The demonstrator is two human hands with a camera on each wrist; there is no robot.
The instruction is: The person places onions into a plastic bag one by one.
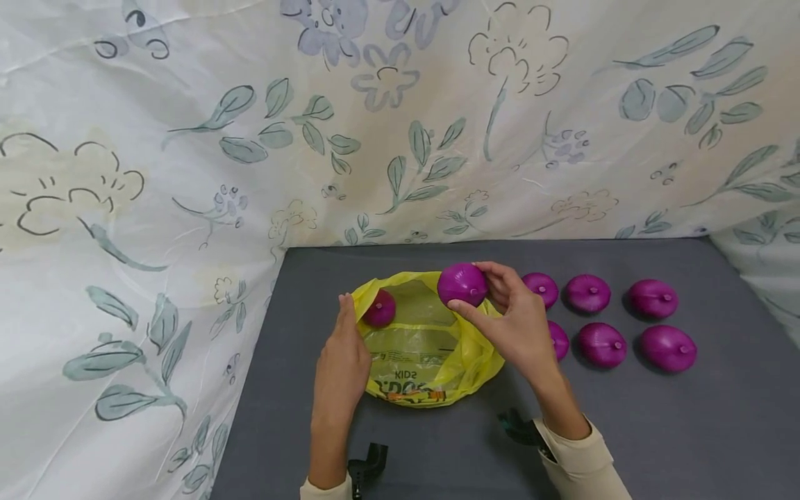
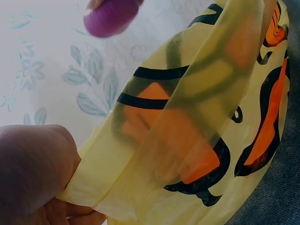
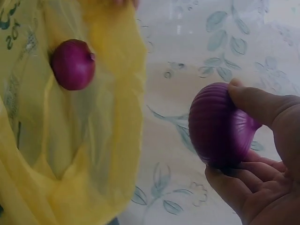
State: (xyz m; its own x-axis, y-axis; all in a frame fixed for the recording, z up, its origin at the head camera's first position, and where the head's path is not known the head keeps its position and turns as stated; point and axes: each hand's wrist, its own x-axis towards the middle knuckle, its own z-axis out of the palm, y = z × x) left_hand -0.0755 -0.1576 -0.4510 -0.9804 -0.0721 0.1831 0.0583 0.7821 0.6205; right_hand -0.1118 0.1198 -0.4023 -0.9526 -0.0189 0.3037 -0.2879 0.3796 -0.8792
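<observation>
A glossy, ribbed purple onion (image 1: 462, 285) with a small nub is held between the thumb and fingers of my right hand (image 1: 515, 319), above the right part of the bag's mouth. My left hand (image 1: 344, 368) pinches the left rim of a yellow plastic bag (image 1: 478, 354), whose mouth gapes open. In the left wrist view, the bag's film (image 2: 117, 183) passes between the thumb and fingers. Inside the bag, near its left side, lies another purple onion (image 3: 73, 64). The right wrist view shows the held onion (image 3: 215, 124) apart from the bag.
Several more purple onions stand in two rows to the right, among them a back one (image 1: 587, 293) and a front one (image 1: 667, 348). My right hand partly hides the leftmost ones. Floral cloth (image 1: 400, 139) rises behind the grey table (image 1: 737, 417) and along its sides.
</observation>
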